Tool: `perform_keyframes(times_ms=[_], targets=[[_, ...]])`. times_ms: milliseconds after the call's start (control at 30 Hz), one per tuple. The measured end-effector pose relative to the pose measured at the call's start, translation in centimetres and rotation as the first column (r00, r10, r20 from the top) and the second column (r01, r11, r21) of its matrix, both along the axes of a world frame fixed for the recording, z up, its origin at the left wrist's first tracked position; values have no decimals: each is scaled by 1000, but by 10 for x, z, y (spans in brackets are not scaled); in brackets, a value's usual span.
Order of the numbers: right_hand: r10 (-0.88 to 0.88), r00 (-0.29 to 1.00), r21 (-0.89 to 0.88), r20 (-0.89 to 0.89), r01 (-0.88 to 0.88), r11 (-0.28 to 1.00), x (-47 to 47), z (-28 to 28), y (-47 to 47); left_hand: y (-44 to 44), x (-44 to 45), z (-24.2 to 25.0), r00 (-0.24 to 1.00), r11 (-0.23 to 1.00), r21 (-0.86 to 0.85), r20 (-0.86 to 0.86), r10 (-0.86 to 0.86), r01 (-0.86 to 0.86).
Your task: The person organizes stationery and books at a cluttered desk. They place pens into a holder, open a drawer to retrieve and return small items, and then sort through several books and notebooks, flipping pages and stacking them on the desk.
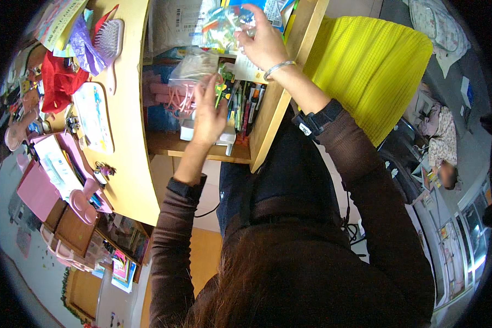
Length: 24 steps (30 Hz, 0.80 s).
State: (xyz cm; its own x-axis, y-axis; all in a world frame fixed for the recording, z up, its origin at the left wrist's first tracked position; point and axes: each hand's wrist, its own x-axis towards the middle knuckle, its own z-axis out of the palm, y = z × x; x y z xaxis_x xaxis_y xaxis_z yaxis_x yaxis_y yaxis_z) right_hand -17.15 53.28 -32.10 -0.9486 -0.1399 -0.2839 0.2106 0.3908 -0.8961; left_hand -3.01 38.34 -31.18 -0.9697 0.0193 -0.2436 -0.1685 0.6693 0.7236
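Note:
An open wooden drawer (266,139) lies before me. My right hand (264,45), with a bracelet at the wrist, grips a clear plastic bag (223,30) of small colourful items above the drawer's far part. Nearer to me, my left hand (209,112) is blurred, its fingertips at the edge of another clear bag (194,67) with pale contents. Whether they pinch that bag is unclear. Pink looped cords (180,100) show left of this hand. Several pens (246,102) lie to its right, and a white plastic object (227,136) is below it.
On the wooden desktop (133,123) at left are a hairbrush (108,39), red fabric (59,84), a white patterned case (93,117) and a pink folder (41,190). Yellow ribbed fabric (369,69) is right of the drawer. A person (443,139) is at the far right.

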Motion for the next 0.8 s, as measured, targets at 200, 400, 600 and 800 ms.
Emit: perform_keyframes(times_ms=[200,400,600,800], targets=[[-48,998,57,32,46,997,-8,6,13,22,-10,9,994,998,35,98,-58,54],[141,916,516,-375,80,853,11,-1,-1,15,-11,25,996,996,36,-25,-85,86],[719,512,413,-470,-592,692,54,14,-2,22,-4,40,970,780,581,192,146,-233],[652,655,303,-383,-578,758,32,0,-1,-7,-11,54,958,971,-222,-287,22,-88]])
